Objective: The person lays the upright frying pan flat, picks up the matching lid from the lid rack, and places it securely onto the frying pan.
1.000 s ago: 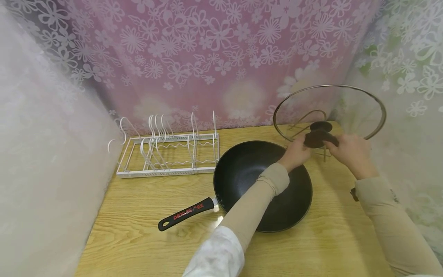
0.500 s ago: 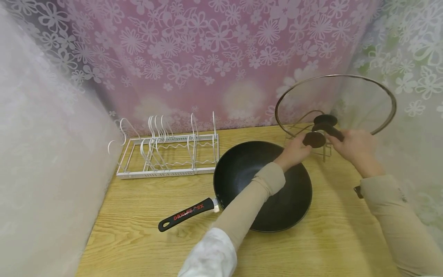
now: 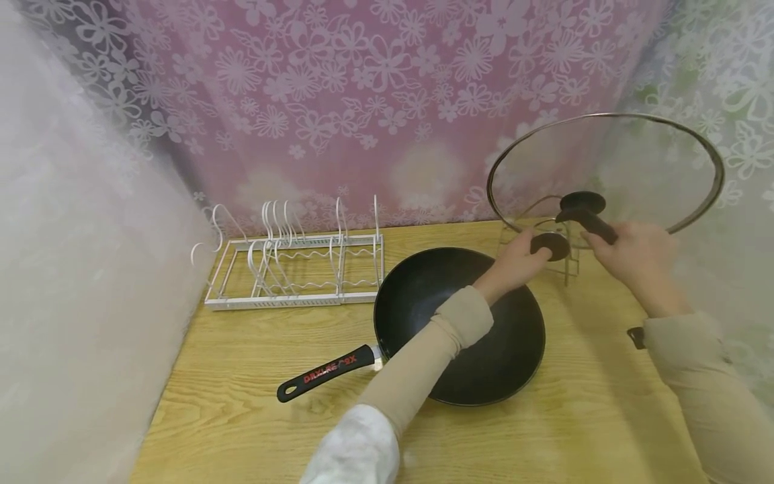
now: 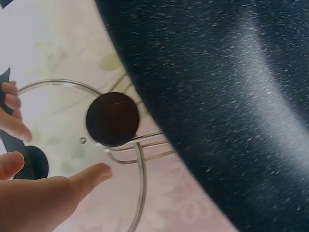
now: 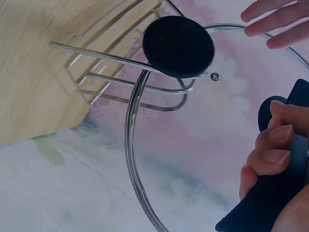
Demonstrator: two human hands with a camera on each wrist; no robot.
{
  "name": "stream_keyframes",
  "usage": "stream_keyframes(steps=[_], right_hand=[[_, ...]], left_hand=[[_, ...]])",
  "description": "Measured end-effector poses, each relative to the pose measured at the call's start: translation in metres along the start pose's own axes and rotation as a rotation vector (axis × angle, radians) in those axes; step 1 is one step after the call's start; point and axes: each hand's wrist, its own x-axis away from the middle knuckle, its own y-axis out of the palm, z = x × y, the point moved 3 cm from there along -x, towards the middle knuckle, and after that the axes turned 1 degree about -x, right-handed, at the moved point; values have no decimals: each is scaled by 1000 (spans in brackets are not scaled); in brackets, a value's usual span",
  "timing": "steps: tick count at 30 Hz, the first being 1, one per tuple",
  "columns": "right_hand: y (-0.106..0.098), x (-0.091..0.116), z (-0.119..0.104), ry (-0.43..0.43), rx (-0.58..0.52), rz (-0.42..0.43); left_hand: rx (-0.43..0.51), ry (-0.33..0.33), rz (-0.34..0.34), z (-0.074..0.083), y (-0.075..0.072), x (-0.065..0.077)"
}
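My right hand (image 3: 637, 262) grips the black handle (image 3: 595, 226) of a large clear glass pan lid (image 3: 719, 176) with a metal rim, held up and tilted at the back right. In the right wrist view, its fingers (image 5: 275, 154) curl round that handle. My left hand (image 3: 512, 266) reaches over a black wok (image 3: 450, 302); its thumb overlaps a round black disc (image 3: 550, 247) in the head view. A gap shows between thumb and disc (image 4: 113, 119) in the left wrist view. Its other fingers (image 5: 277, 24) look straight in the right wrist view.
A metal wire rack (image 3: 567, 269) stands behind the disc. At the back left is a white rack (image 3: 272, 301) with several upright loops. The wok's black handle (image 3: 326, 373) points left across the wooden table (image 3: 242, 417). Floral sheets (image 3: 338, 101) surround the table.
The lid has risen and moved right with my right hand, away from my left hand. The black disc stays in place beside my left thumb, and the wok has not moved.
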Motion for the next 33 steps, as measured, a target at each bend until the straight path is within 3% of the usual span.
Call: stream_keyframes(steps=[6,12,17,22,25,33], right_hand=[[-14,7,-7,-28,3,93],[-25,14,-14,-135,-16,330],[-36,21,-20,-247,-64,477],[-50,27,-27,-346,-54,529],[-57,31,-33,-354,-35,525],[-72,47,-48,-364,-70,591]], left_hand=[[-31,31,11,16,-6,13],[-68,79,8,33,-18,39],[-133,86,9,44,-29,70],[-279,177,38,54,-43,101],[-344,219,61,57,-48,116],[-519,185,144,48,-58,153]])
